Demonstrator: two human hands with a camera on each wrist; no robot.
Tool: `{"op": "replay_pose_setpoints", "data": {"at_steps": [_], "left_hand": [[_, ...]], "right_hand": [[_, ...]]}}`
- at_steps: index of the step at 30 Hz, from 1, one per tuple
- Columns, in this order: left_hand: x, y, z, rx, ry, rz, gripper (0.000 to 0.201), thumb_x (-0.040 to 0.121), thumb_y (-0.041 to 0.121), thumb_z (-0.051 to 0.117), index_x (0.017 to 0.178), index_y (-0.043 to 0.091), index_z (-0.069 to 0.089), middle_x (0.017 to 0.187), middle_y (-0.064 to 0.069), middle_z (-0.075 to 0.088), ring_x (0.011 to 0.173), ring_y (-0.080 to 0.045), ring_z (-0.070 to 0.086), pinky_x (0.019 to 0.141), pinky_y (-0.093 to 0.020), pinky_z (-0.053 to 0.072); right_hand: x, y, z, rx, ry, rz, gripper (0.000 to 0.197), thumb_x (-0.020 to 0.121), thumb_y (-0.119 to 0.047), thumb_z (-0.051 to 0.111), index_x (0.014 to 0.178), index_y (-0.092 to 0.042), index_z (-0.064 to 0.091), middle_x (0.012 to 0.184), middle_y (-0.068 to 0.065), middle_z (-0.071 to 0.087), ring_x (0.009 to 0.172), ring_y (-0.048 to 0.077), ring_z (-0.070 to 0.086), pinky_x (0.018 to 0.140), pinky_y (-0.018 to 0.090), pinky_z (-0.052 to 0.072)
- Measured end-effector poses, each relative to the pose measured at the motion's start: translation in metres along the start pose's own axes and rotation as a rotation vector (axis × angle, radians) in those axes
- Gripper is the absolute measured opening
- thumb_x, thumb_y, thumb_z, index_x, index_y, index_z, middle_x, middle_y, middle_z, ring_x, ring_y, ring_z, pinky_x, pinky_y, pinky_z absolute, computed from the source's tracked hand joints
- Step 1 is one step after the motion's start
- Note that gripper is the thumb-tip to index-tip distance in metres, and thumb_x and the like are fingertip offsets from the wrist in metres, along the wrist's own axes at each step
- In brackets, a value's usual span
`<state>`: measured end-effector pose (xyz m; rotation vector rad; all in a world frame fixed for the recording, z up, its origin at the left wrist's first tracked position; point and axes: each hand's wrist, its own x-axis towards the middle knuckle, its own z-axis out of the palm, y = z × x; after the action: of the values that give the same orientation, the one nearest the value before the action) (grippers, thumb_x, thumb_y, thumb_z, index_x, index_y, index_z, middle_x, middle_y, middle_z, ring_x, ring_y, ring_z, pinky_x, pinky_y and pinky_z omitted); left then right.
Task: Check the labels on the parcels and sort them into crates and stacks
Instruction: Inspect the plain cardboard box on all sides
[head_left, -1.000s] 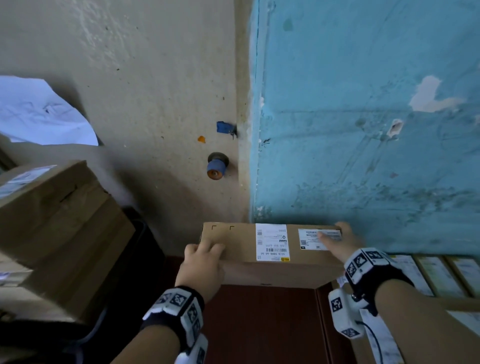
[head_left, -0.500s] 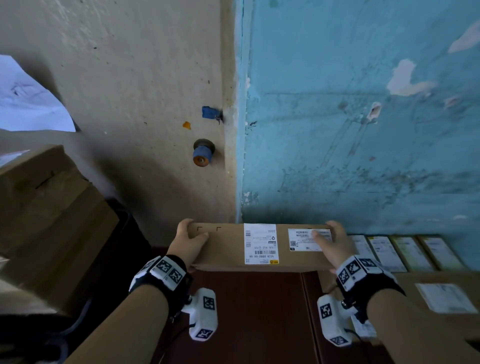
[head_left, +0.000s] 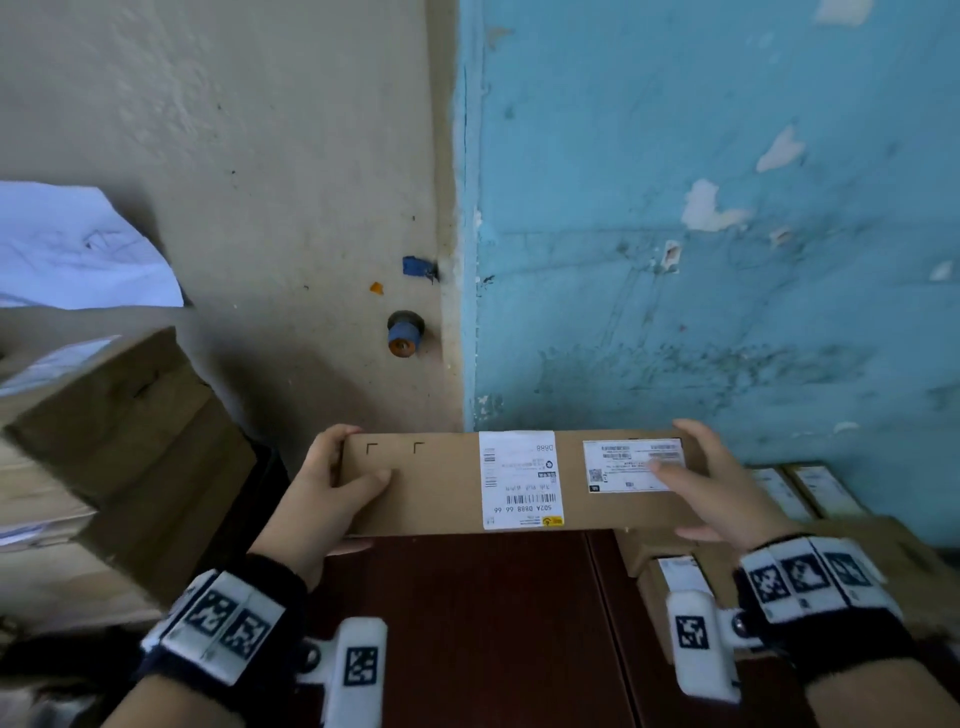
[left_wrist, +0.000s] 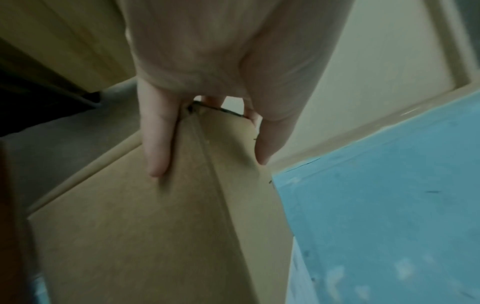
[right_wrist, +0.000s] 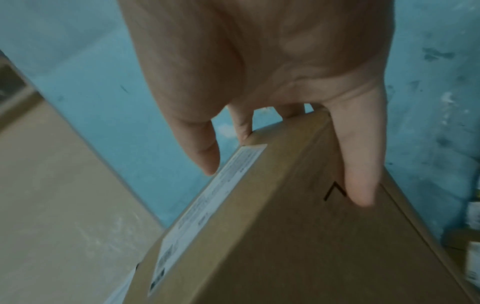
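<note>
The fingers (head_left: 337, 441) of the left hand (head_left: 322, 499) and right hand (head_left: 722, 488) were curled round the ends of the parcel (head_left: 441, 483), which had been lifted nearer, apparently clear of the table (head_left: 467, 623), its labels (head_left: 521, 480) presented for checking.

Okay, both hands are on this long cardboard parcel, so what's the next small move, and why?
Probably turn the parcel end for end before reading it. The left hand and right hand grip its two ends, but the white label has its printed code upside down in the head view.
</note>
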<state>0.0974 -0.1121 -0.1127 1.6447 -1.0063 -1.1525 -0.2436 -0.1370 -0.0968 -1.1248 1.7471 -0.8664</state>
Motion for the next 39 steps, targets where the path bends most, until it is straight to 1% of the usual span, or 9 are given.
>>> {"op": "replay_pose_setpoints", "data": {"at_steps": [7,11,17,22,24,27,30,35,39], "left_hand": [[-0.068,0.073,-0.043,-0.045,0.041,0.282,0.042,0.090,0.016,0.067,0.120,0.040,0.049,0.124,-0.001,0.052,0.107,-0.025,0.058,0.060,-0.043,0.060],[-0.107,0.115,-0.068,-0.089,0.030,0.424,0.046,0.090,0.017,0.067,0.125,0.039,0.048,0.130,0.000,0.052,0.111,-0.023,0.058,0.064,-0.043,0.060],[-0.154,0.166,-0.088,-0.149,0.087,0.710,0.050,0.089,0.010,0.067,0.123,0.042,0.049,0.128,-0.003,0.054,0.104,-0.022,0.062,0.057,-0.035,0.060],[-0.185,0.203,-0.097,-0.255,0.105,0.937,0.052,0.089,0.005,0.065,0.113,0.049,0.051,0.126,-0.001,0.056,0.083,0.001,0.065,0.062,-0.027,0.060],[-0.197,0.216,-0.100,-0.263,0.109,1.001,0.055,0.088,0.007,0.066,0.108,0.056,0.053,0.129,-0.001,0.055,0.088,-0.004,0.064,0.066,-0.029,0.061],[-0.210,0.232,-0.099,-0.273,0.125,1.057,0.057,0.089,0.007,0.066,0.103,0.060,0.052,0.128,-0.001,0.055,0.089,-0.007,0.064,0.062,-0.027,0.060],[-0.218,0.243,-0.096,-0.319,0.115,1.069,0.052,0.089,0.004,0.065,0.108,0.051,0.051,0.129,-0.004,0.055,0.086,-0.005,0.064,0.060,-0.028,0.060],[-0.223,0.250,-0.088,-0.362,0.122,1.078,0.049,0.089,0.001,0.064,0.114,0.042,0.051,0.125,-0.003,0.058,0.074,0.005,0.065,0.056,-0.028,0.060],[-0.222,0.252,-0.082,-0.370,0.151,1.071,0.050,0.089,-0.001,0.064,0.115,0.040,0.052,0.127,-0.006,0.059,0.079,-0.004,0.065,0.057,-0.033,0.061]], "right_hand": [[-0.078,-0.058,-0.042,0.203,0.099,-0.154,0.060,0.091,-0.030,0.064,0.142,-0.045,0.036,0.146,-0.003,0.038,0.118,0.023,0.050,0.079,0.049,0.056],[-0.119,-0.090,-0.066,0.267,0.079,-0.326,0.032,0.091,-0.025,0.064,0.116,-0.042,0.055,0.130,-0.004,0.057,0.101,0.013,0.060,0.073,0.042,0.056],[-0.172,-0.133,-0.092,0.420,0.103,-0.568,0.047,0.093,-0.009,0.058,0.128,-0.039,0.047,0.113,-0.013,0.060,0.092,0.010,0.060,0.080,0.044,0.052],[-0.201,-0.162,-0.108,0.499,0.132,-0.770,0.051,0.093,-0.004,0.056,0.119,-0.048,0.048,0.101,-0.019,0.066,0.086,0.006,0.062,0.082,0.042,0.048],[-0.212,-0.172,-0.115,0.525,0.141,-0.836,0.047,0.089,-0.016,0.066,0.113,-0.053,0.050,0.104,-0.015,0.068,0.082,0.002,0.064,0.080,0.042,0.051],[-0.225,-0.185,-0.125,0.509,0.156,-0.914,0.069,0.053,-0.060,0.084,0.113,-0.057,0.050,0.102,-0.021,0.068,0.080,-0.003,0.066,0.073,0.037,0.055],[-0.229,-0.194,-0.136,0.524,0.206,-0.977,0.045,0.091,-0.020,0.063,0.123,-0.046,0.045,0.090,-0.028,0.068,0.074,-0.009,0.065,0.073,0.037,0.051],[-0.228,-0.199,-0.146,0.485,0.252,-1.005,0.048,0.094,-0.008,0.057,0.121,-0.047,0.045,0.090,-0.027,0.066,0.082,0.002,0.063,0.067,0.033,0.049],[-0.224,-0.202,-0.149,0.483,0.269,-1.036,0.050,0.092,-0.006,0.060,0.107,-0.053,0.050,0.090,-0.023,0.067,0.083,0.008,0.063,0.066,0.033,0.050]]}}
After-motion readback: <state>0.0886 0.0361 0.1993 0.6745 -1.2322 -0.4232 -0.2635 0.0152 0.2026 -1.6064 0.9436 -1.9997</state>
